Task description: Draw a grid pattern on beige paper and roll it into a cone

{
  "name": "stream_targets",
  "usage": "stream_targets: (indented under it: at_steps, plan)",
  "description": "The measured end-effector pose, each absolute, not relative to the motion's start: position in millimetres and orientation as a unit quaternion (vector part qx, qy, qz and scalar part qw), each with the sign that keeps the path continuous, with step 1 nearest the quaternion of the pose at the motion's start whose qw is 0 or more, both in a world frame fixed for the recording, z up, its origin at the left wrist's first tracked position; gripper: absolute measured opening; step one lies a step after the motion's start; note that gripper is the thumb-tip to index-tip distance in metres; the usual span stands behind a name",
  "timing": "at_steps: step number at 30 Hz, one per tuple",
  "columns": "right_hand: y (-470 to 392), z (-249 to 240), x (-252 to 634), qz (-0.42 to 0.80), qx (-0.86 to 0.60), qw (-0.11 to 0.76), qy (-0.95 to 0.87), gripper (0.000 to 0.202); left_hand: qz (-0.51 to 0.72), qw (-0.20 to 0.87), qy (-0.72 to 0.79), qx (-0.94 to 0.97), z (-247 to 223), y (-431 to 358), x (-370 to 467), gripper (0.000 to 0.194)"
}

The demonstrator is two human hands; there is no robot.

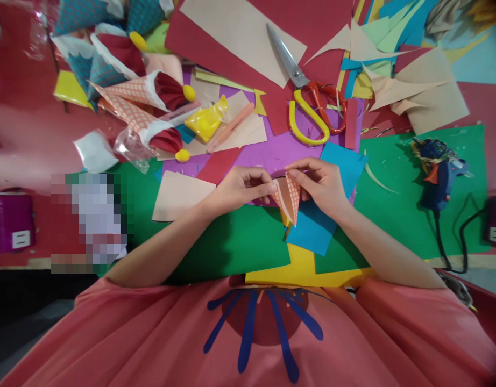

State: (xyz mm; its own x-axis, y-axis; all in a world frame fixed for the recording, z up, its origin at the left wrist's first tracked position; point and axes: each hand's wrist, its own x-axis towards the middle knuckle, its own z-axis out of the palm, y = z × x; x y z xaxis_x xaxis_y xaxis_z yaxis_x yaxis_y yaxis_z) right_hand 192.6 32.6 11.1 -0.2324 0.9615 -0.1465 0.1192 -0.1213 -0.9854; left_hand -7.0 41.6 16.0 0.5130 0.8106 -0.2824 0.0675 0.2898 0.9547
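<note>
A small paper cone [288,198] with an orange-and-white checked outside and a plain brown inside hangs point-down between my hands. My left hand [245,187] pinches its left rim between thumb and fingers. At the upper right edge my right hand [321,181] grips the same cone with closed fingertips. Directly below it lies a blue paper piece [318,231], partly covered by my right hand. A beige paper piece [181,198] rests to the left, under my left forearm's side. The cone's far side is hidden by my fingers.
Scissors [298,79] with red and yellow handles lie beyond my hands. A blue glue gun [437,183] with a cord sits right, on green sheeting [387,207]. Decorated checked cones [130,91], a yellow packet [207,119] and paper scraps [429,88] crowd the back.
</note>
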Motion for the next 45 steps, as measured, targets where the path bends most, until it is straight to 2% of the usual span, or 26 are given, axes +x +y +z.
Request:
stream_targets:
  at_steps: [15, 24, 35, 42, 45]
  plan:
    - [29, 8, 189, 0.530, -0.458, 0.375, -0.607, 0.020, 0.279, 0.696, 0.426, 0.506, 19, 42, -2, 0.047]
    - [24, 11, 185, 0.552, -0.462, 0.372, -0.586, 0.024, 0.280, 0.678, 0.452, 0.507, 16, 40, 3, 0.040]
    - [26, 11, 185, 0.564, -0.449, 0.376, -0.582, 0.017, 0.282, 0.692, 0.453, 0.486, 16, 40, 6, 0.040]
    - [26, 10, 185, 0.567, -0.430, 0.371, -0.596, 0.020, 0.277, 0.697, 0.454, 0.480, 16, 40, 6, 0.039]
    - [26, 10, 186, 0.570, -0.445, 0.365, -0.586, 0.029, 0.295, 0.684, 0.458, 0.485, 15, 39, 6, 0.037]
